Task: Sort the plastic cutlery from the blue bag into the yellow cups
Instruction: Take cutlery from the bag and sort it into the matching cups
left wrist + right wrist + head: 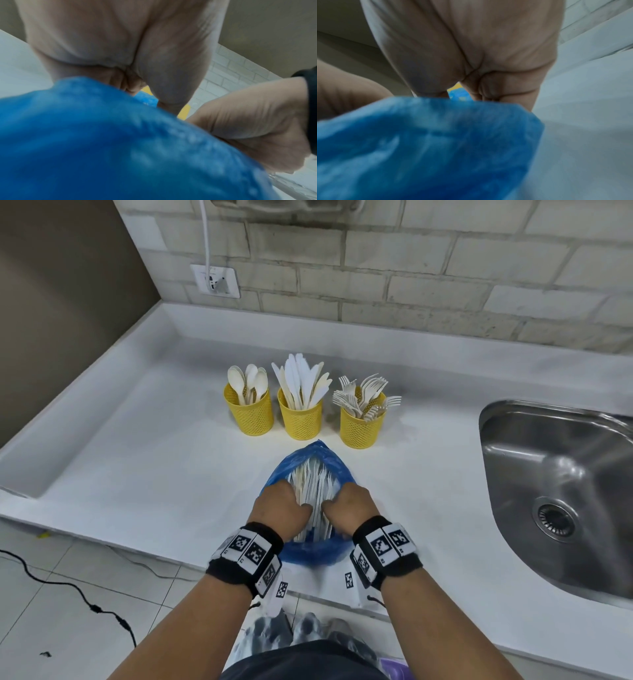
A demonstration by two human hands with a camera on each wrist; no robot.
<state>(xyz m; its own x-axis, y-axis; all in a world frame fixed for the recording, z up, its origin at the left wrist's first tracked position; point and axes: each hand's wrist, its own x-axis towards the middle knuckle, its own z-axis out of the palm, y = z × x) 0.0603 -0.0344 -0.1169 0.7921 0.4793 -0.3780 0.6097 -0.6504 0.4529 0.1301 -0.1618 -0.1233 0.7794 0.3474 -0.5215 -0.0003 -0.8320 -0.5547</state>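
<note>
A thin, crinkled blue plastic bag point(337, 470) lies on the white counter point(137, 467) at its near edge, mouth spread wide, with a loose heap of white plastic cutlery point(313, 484) inside, the pieces lying mostly lengthwise and pointing away from the person. Just beyond it stand three yellow perforated cups in a row: the left cup point(251, 416) holds spoons, the middle cup point(300, 419) knives, the right cup point(363, 428) forks. A steel sink point(561, 491) sits well to the right.

The left hand point(279, 505) and the right hand point(352, 503) are both at the bag's mouth, one at each side, fingers curled down into it. The wrist views show each fist bunched over blue film point(102, 135) point(428, 135), so both seem to grip the bag's rim and hold it apart; whether any fingertip also touches cutlery I cannot tell.

The pieces look light, stiff and smooth, likely to slide against one another and to snag by fork tines. Taking one by its handle, near the middle of the shaft, should lift it free more cleanly than pulling at a head. The bag is soft and slippery with no shape of its own, so one hand probably needs to keep the rim pinned open while the other picks.
</note>
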